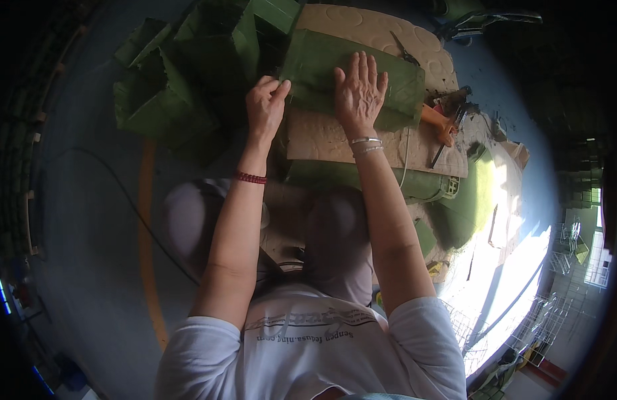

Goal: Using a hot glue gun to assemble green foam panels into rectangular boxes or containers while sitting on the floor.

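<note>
A flat green fabric-like piece point(315, 57) lies across the brown work surface in front of me. My right hand point(360, 93) rests flat on top of it, fingers stretched out and slightly spread. At the piece's left edge my left hand point(267, 105) is closed, thumb against the curled fingers, pinching that edge. Left of this hand several open green box-shaped pieces point(152, 97) stand together. An orange-handled tool point(439, 124), its kind unclear, lies by the right end of the green piece. A dark slender tool point(402, 47) lies just beyond that piece.
Brown sheeting point(342, 17) with curved marks covers the work surface, and a green crate-like base point(362, 177) shows under its near edge. More green material point(465, 200) sits at the right in bright light. A dark cable point(125, 193) crosses the floor beside a yellow line point(147, 233).
</note>
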`<state>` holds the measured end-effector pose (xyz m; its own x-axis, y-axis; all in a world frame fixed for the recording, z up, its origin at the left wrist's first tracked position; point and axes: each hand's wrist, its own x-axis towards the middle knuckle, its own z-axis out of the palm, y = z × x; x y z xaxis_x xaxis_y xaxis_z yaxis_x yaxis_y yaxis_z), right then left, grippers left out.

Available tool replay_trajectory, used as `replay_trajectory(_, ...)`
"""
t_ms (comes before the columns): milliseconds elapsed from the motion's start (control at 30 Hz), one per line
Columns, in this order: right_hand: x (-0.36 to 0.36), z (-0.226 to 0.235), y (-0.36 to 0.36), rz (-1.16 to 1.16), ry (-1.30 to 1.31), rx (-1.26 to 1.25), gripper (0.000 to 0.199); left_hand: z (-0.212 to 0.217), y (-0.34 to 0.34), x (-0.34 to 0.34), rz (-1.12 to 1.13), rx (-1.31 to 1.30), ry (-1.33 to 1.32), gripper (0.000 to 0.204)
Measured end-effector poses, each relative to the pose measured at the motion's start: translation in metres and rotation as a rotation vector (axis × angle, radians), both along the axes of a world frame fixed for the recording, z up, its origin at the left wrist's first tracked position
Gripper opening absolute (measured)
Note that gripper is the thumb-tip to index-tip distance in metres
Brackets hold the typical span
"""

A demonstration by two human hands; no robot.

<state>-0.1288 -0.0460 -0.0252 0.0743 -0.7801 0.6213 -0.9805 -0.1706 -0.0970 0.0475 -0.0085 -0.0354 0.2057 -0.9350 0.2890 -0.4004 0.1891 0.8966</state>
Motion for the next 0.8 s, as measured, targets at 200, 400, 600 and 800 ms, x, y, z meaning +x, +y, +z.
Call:
replay_trajectory(200, -0.003, -0.003, -0.005, -0.005, -0.007, -0.004, 0.053, -0.008, -0.01, -0.002, -0.037, -0.063, 0.323, 0.022)
replay_trajectory(400, 0.001, 0.0, -0.007, 0.012, -0.002, -0.009, 0.052, -0.008, -0.009, 0.007, -0.18, 0.107, 0.529, 0.028)
replay_trajectory(600, -0.002, 0.002, 0.001, -0.03, 0.063, 0.041, 0.051, -0.018, -0.009, 0.003, -0.126, 0.135, 0.552, 0.039)
replay_trajectory(800, -0.005, 0.008, 0.008, 0.009, 0.064, 0.13, 0.047, -0.014, 0.014, -0.006, -0.102, 0.091, 0.736, 0.038)
